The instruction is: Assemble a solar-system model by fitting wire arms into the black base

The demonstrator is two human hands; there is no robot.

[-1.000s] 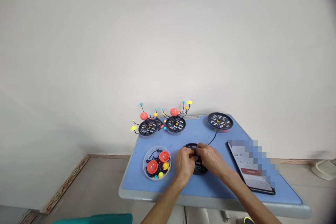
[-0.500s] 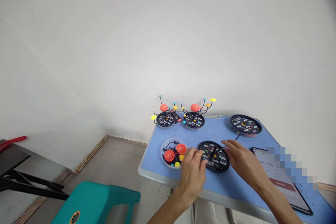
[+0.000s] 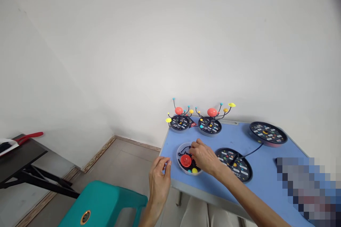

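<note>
My right hand reaches over the clear round bowl, its fingertips bunched inside; what they grip, if anything, is hidden. In the bowl lie an orange-red half-sphere, black rods, a yellow ball and a small blue ball. To the left of the bowl, at the table edge, my left hand is held with bent fingers and thumb apart, holding nothing visible. Beneath my right forearm sits a round black base printed with planets, with one long curved rod standing out from its centre.
Two solar system models, one left and one right, stand at the back of the blue table. Another black base lies at the back right. A blurred-out device is at right. A teal stool stands left.
My right hand has moved left from the base's rod into the bowl. My left hand has drawn left, off the base. The rod now stays in the base unheld. The view has shifted left.
</note>
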